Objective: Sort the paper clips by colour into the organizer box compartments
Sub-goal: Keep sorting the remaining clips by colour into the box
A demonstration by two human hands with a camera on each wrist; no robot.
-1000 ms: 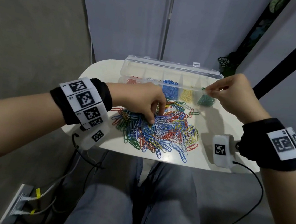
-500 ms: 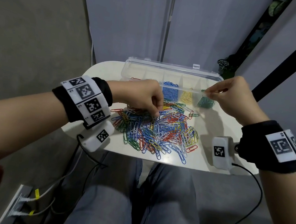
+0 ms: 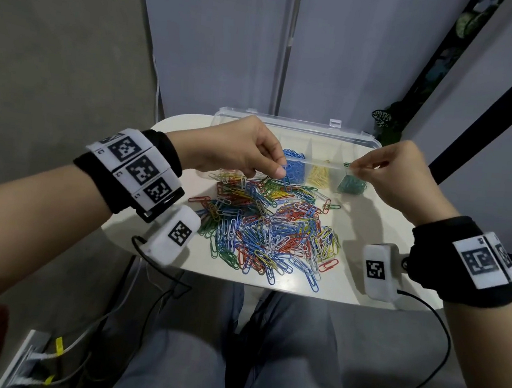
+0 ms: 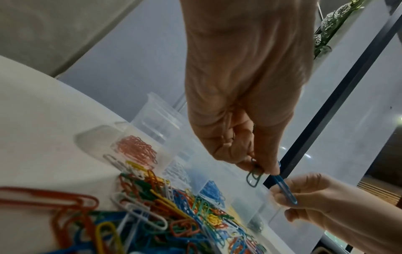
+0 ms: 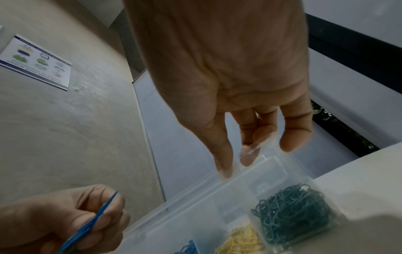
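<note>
A heap of mixed coloured paper clips [image 3: 270, 227] lies on the white table [image 3: 349, 289]. Behind it stands the clear organizer box [image 3: 287, 123], with blue [image 3: 295, 169], yellow [image 3: 321, 177] and green [image 3: 352, 185] clips sorted in compartments. Red ones [image 4: 137, 151] fill the left end. My left hand [image 3: 279, 172] hovers at the box's front wall and pinches a blue clip [image 4: 284, 190] and a green clip [image 4: 253, 178]. My right hand [image 5: 236, 165] hangs over the green compartment, thumb and fingers slightly apart, with no clip seen between them.
The box's lid stands open at the back, close to a grey wall. Cables run from the wrist camera modules [image 3: 377, 271] off the table's front edge. My knees sit below that edge. A dark slanted bar [image 3: 477, 122] rises at the right.
My left hand has lifted from the heap towards the box with two clips pinched. The right hand stays over the green compartment, and the green clip it pinched earlier no longer shows.
</note>
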